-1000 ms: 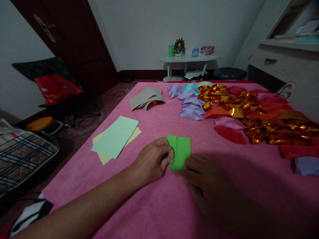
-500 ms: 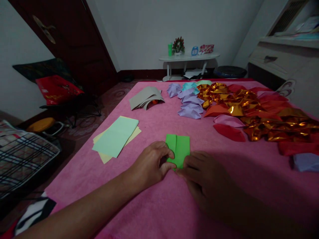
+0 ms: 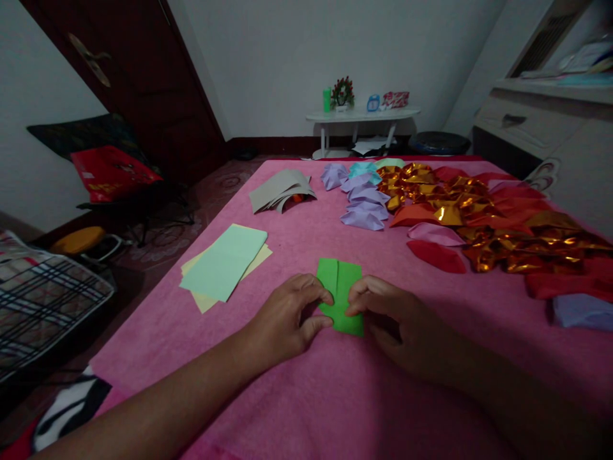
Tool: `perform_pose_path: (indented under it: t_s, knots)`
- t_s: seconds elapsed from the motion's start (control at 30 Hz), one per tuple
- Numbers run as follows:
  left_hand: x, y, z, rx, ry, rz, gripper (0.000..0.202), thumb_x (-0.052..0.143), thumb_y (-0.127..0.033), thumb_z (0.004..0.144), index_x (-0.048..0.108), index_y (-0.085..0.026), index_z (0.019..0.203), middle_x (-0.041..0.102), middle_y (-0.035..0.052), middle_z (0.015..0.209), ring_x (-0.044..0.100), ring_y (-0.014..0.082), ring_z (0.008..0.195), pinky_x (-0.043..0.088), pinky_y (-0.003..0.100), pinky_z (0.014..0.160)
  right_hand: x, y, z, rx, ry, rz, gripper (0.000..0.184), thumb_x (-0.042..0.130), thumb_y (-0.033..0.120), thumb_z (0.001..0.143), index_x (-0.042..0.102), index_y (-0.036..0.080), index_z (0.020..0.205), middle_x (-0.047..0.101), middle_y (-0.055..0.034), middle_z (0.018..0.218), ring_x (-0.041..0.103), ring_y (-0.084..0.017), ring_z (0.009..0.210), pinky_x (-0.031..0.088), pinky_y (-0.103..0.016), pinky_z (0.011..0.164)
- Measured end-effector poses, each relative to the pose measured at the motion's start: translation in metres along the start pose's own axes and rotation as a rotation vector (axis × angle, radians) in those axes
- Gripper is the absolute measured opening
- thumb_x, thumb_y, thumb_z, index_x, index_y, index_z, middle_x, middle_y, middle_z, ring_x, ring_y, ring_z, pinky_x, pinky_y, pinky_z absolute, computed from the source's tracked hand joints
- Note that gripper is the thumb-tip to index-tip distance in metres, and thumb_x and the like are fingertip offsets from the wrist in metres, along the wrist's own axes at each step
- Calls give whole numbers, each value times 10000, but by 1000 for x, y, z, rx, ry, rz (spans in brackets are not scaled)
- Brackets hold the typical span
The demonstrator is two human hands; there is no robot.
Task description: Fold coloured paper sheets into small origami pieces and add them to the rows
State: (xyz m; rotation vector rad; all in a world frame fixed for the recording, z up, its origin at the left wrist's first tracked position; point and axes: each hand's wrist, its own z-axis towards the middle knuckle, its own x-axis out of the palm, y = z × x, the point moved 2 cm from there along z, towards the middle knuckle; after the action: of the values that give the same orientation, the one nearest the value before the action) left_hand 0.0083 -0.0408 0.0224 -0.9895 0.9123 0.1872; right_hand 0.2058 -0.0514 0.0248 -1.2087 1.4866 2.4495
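A folded green paper [image 3: 341, 284] lies flat on the pink cloth [image 3: 297, 390] in front of me, with a crease down its middle. My left hand [image 3: 287, 319] pinches its near left edge between thumb and fingers. From the right, my right hand [image 3: 397, 319] pinches the near right part of the same paper, fingers curled over it. Both forearms reach in from the bottom of the view.
A stack of pale green and yellow sheets [image 3: 225, 262] lies to the left. Grey sheets [image 3: 280, 188], folded lilac papers [image 3: 361, 198], and a heap of gold foil and red folded pieces [image 3: 502, 223] fill the far and right side. A small white table [image 3: 361, 118] stands by the wall.
My right hand has lifted from lying flat over the paper's near corner and now pinches its right edge. The near end of the green paper shows more. The left hand keeps its pinch.
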Motion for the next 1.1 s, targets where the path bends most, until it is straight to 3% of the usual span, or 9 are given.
perform_pose_path:
  t_s: [0.2,0.43,0.57,0.7,0.9,1.1]
  knots:
    - [0,2,-3,-2,-33,-56,91,601,-193,810,652,-166,880,596,55,841,543,169,805,436,284,724,-5,-5,6,5,16,1,248,531,17,779,661,203,879,569,-42,952,555,-156,866,448,-277,721]
    - [2,-1,-9,28,-98,5,118,580,-157,816,679,-187,873,635,55,865,574,164,828,462,285,747,-4,10,4,-85,64,-85,565,528,-25,601,608,266,1079,558,-53,1138,507,-231,1083,394,-436,930]
    - [1,0,-8,-15,-118,-2,86,605,-146,796,682,-180,810,643,34,824,587,140,777,470,259,713,7,10,0,-57,-17,-145,535,519,-17,586,578,234,1055,550,-71,1178,480,-248,1110,365,-474,949]
    - [0,-3,-12,32,-101,83,131,573,-163,827,688,-189,883,654,43,864,594,147,795,488,275,730,13,3,0,-73,-92,-103,436,518,-25,621,581,203,987,584,-64,1098,518,-217,1031,403,-421,898]
    - [1,-17,-25,236,-77,374,202,497,-145,874,664,-142,986,662,94,910,591,198,884,519,335,782,5,3,8,-29,-119,5,214,529,42,778,675,198,780,614,-39,913,562,-171,887,444,-324,782]
    - [6,-19,-26,283,-71,378,189,482,-128,886,651,-117,971,659,100,928,593,190,886,536,329,787,7,-5,13,71,-128,25,179,553,115,815,711,186,769,574,-26,782,545,-157,779,420,-289,693]
